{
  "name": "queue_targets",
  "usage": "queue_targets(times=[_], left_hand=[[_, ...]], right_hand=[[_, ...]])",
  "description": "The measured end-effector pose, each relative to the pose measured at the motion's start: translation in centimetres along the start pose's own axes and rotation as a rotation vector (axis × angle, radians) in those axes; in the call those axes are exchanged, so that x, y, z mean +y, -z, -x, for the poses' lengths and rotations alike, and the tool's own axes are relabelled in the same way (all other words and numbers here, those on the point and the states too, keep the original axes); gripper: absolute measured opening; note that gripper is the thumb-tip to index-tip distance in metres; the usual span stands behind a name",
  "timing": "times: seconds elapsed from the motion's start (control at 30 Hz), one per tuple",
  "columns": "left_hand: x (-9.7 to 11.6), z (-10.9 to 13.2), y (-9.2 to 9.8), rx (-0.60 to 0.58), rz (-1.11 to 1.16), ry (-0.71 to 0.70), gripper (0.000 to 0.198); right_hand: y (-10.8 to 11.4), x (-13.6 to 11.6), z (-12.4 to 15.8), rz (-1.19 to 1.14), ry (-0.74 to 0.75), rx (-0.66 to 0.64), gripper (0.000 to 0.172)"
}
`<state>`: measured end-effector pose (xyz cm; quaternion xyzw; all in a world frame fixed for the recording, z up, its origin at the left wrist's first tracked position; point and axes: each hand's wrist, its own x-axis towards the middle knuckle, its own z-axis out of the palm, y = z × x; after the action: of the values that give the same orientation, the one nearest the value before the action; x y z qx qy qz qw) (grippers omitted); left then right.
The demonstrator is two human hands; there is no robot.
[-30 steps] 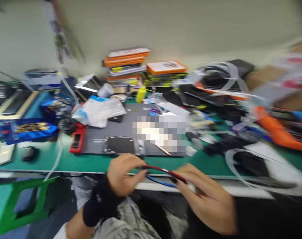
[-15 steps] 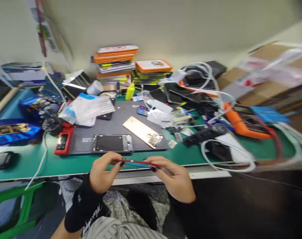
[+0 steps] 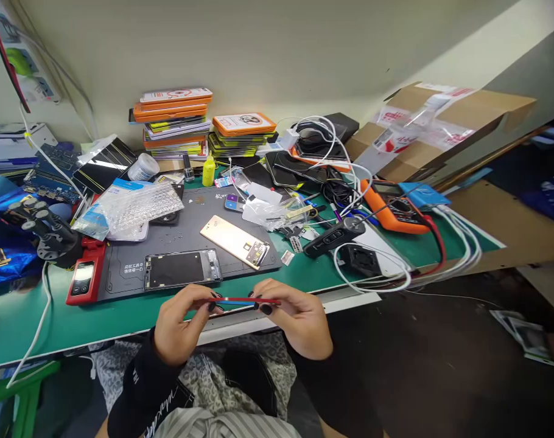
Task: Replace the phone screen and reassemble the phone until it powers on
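Observation:
A thin red panel with a blue underside [image 3: 234,300] is held nearly edge-on above the table's front edge; its exact kind I cannot make out. My left hand [image 3: 179,325] pinches its left end between thumb and fingers. At the right end, my right hand [image 3: 302,319] grips it the same way. Just beyond the hands lies an opened phone frame [image 3: 179,271] with a dark inside. Beside it a gold phone housing [image 3: 226,236] rests at a slant, its lower right end showing bare parts. Both lie on a dark grey work mat [image 3: 122,271].
A red device with a small display [image 3: 83,280] stands at the mat's left. Bubble wrap [image 3: 144,204] lies behind. Stacked orange boxes [image 3: 174,112] line the wall. To the right are white cables [image 3: 345,277], an orange multimeter [image 3: 391,210] and a cardboard carton [image 3: 491,115].
The view has turned rightward, so the bench items sit further left. Both hands still hold the panel, which now looks flatter and less bowed.

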<state>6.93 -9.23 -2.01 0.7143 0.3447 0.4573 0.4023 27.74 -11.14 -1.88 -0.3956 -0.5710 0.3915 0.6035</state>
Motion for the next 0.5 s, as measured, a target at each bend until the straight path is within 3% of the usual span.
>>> queue_targets(times=[0.23,0.5], left_hand=[[1.7,-0.5,0.4,0.131,-0.148,-0.193,0.009],[2.5,-0.4,0.2,0.135,-0.098,-0.179,0.007]], right_hand=[[0.4,0.9,0.6,-0.031,-0.028,-0.011,0.007],[0.1,2.3,1.1,0.009,-0.116,-0.071,0.020]])
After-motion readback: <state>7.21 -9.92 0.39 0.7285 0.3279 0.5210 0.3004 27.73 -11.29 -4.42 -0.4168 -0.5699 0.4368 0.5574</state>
